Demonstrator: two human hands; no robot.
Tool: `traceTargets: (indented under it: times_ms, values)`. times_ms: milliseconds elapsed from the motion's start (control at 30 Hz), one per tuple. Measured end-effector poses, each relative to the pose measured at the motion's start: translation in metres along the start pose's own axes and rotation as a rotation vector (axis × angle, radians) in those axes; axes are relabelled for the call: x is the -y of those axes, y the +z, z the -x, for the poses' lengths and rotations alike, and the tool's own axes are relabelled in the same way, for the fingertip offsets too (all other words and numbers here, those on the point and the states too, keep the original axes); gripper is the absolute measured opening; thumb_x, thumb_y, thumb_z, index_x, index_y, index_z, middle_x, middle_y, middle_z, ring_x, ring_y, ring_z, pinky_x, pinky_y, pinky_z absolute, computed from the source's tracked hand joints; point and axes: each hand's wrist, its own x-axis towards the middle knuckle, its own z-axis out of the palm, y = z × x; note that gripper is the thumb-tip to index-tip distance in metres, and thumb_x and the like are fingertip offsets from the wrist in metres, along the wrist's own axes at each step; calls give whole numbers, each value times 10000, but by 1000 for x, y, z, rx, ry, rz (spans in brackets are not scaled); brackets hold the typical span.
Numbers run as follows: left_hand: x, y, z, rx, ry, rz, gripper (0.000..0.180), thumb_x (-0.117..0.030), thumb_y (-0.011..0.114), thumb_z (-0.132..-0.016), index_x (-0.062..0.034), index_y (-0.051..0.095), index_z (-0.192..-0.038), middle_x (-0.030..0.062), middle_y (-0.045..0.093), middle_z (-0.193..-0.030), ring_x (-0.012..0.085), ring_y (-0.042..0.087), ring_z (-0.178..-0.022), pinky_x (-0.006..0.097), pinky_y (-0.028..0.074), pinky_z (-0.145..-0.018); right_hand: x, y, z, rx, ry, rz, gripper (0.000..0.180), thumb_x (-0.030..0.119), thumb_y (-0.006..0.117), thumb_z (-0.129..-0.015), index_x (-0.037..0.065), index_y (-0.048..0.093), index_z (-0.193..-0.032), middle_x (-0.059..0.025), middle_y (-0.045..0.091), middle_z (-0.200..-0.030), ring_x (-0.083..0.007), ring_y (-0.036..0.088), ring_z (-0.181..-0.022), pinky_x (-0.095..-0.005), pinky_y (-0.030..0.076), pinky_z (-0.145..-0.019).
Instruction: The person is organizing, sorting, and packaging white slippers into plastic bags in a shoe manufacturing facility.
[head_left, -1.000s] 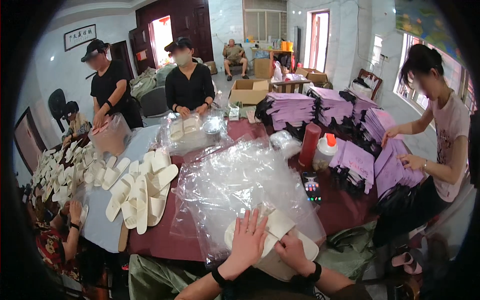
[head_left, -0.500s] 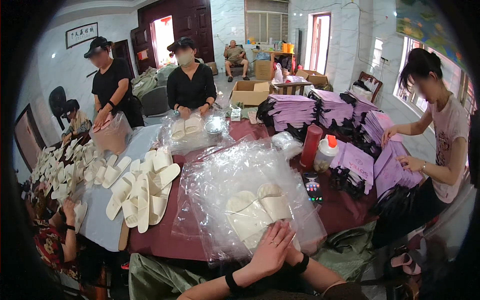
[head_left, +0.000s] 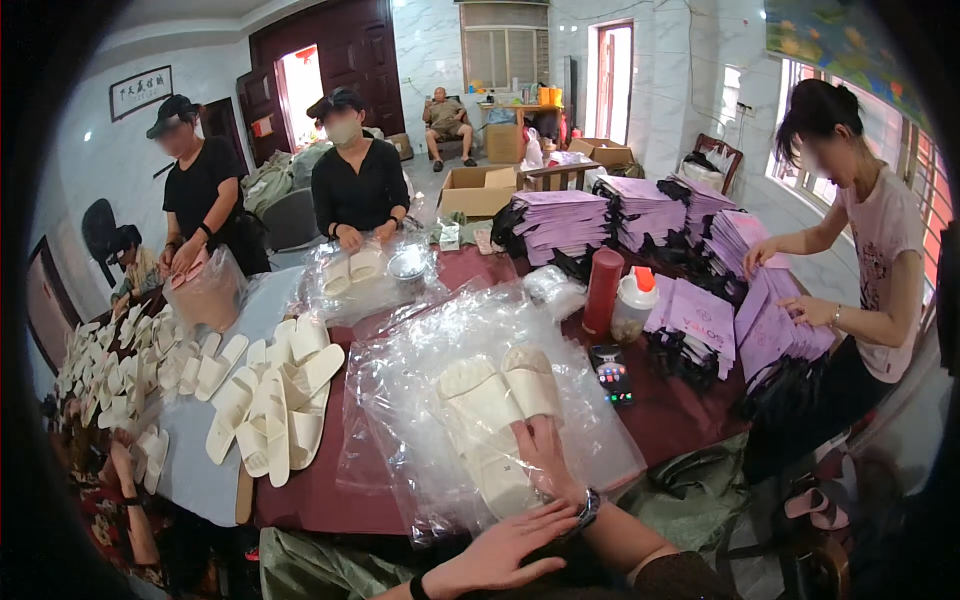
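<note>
A pair of cream slippers [head_left: 480, 425] lies on a stack of clear plastic bags [head_left: 400, 400], toes pointing away from me. My right hand [head_left: 545, 455] rests on the rear of the right slipper, fingers stretched forward to the strap's edge, covering much of the sole. A dark watch sits on that wrist. My left hand [head_left: 510, 552] is flat with extended fingers, its tips at the right wrist by the watch. It holds nothing and has a black band at its wrist. Whether the slippers are inside the top bag I cannot tell.
Loose slippers [head_left: 275, 410] pile up on the left. Right of the bags are a phone [head_left: 612, 375], a red cylinder [head_left: 601, 292] and a lidded bottle [head_left: 635, 305]. Purple bags [head_left: 560, 228] stand stacked farther right. Co-workers handle slippers across the table and purple bags at right.
My hands were together over the slippers' heels; the right now reaches further up the right slipper, while the left has drawn back toward me to the right wrist. The whole view has shifted slightly.
</note>
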Motion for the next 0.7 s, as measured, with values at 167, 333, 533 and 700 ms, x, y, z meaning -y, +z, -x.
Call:
traceTargets:
  times_ms: [167, 333, 533, 700]
  values:
    - [40, -10, 33, -966, -416, -444, 714, -149, 773, -752, -40, 447, -1377, 173, 551, -1270, 330, 561, -1124, 419, 447, -965, -6, 4, 6, -116, -218, 111, 399, 58, 580, -781, 27, 565, -1179, -208, 468, -1070, -393, 468, -1000, -468, 430, -823]
    - [84, -4, 33, -903, -668, 831, 545, -114, 671, -868, 28, 440, -1341, 101, 590, -1187, 195, 585, -1039, 319, 484, -894, 18, 21, 12, -131, -124, -26, 339, 42, 579, -852, 12, 545, -1188, -195, 488, -1080, -365, 495, -980, -434, 442, -828]
    - [84, 4, 36, -813, -500, 1108, 485, -67, 669, -870, -26, 466, -1309, 72, 616, -1151, 173, 613, -996, 323, 502, -865, 53, 25, 14, 12, 167, -902, 311, 168, 477, -1006, -32, 499, -1243, -147, 558, -1098, -211, 540, -998, -348, 441, -863]
    - [87, 2, 41, -925, -439, 1185, 518, -11, 618, -883, -63, 389, -1345, 78, 596, -1167, 202, 602, -1046, 376, 512, -886, 38, 29, 19, 399, 84, -1072, 422, 258, 334, -1049, 9, 413, -1380, -133, 504, -1343, -215, 515, -1170, -326, 384, -1008]
